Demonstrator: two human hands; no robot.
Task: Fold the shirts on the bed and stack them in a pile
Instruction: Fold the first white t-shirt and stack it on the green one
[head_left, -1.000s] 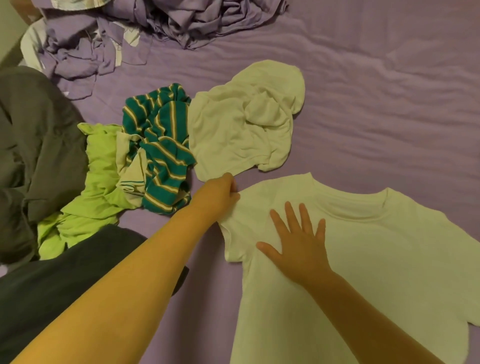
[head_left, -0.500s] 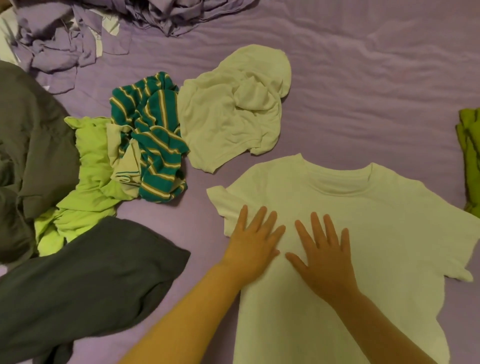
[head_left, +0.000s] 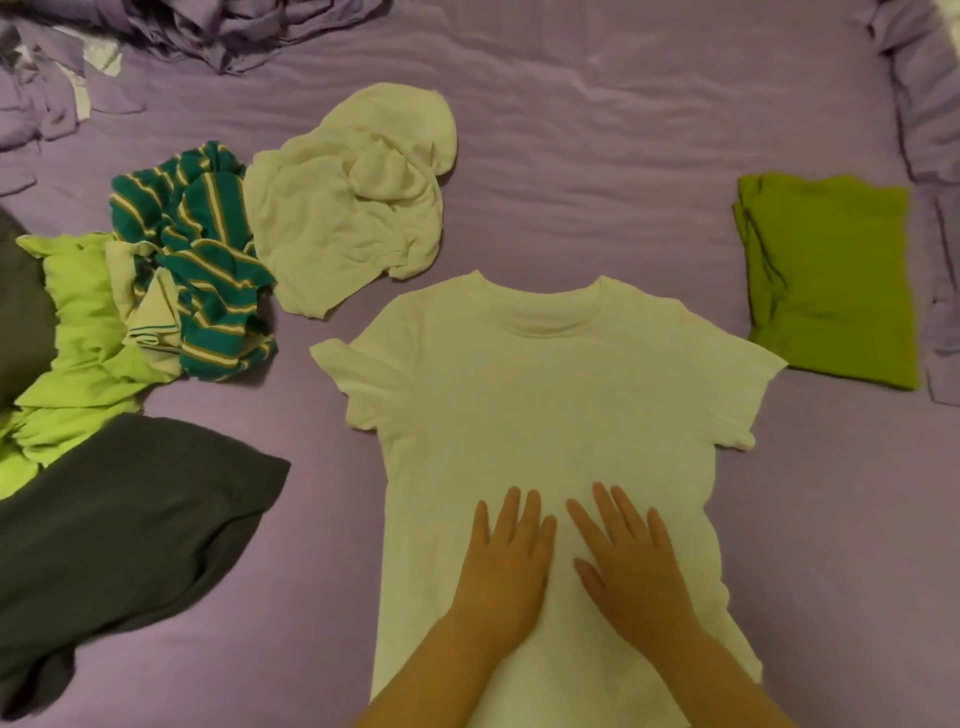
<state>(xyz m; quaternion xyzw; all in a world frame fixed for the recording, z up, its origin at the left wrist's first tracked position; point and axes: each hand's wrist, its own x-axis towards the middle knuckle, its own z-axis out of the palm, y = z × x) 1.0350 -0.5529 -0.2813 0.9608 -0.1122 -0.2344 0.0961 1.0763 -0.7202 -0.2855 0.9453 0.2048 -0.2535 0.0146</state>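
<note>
From my feed, the white t-shirt (head_left: 550, 405) is laid out flat near the front edge of the bed (head_left: 597, 156), collar pointing to the far edge, both short sleeves spread out. The left hand (head_left: 506, 569) and right hand (head_left: 631, 564) are both resting palm-down on its lower half, side by side, fingers straight and a bit fanned, not grabbing any fabric.

Over by the right edge there's a green shirt (head_left: 831, 280) already folded into a neat rectangle, just beside the white tee's sleeve. Toward the left edge it's the unfolded bunch: a crumpled cream shirt (head_left: 353, 208) just beyond the left sleeve, a teal striped shirt (head_left: 197, 260) touching it, a lime shirt (head_left: 78, 332) partly under the striped one, and a dark grey garment (head_left: 119, 530) at the front left corner. Far left corner has a rumpled purple heap (head_left: 218, 31), bedding I think.

No print, logo or tag I can read on any of them.
</note>
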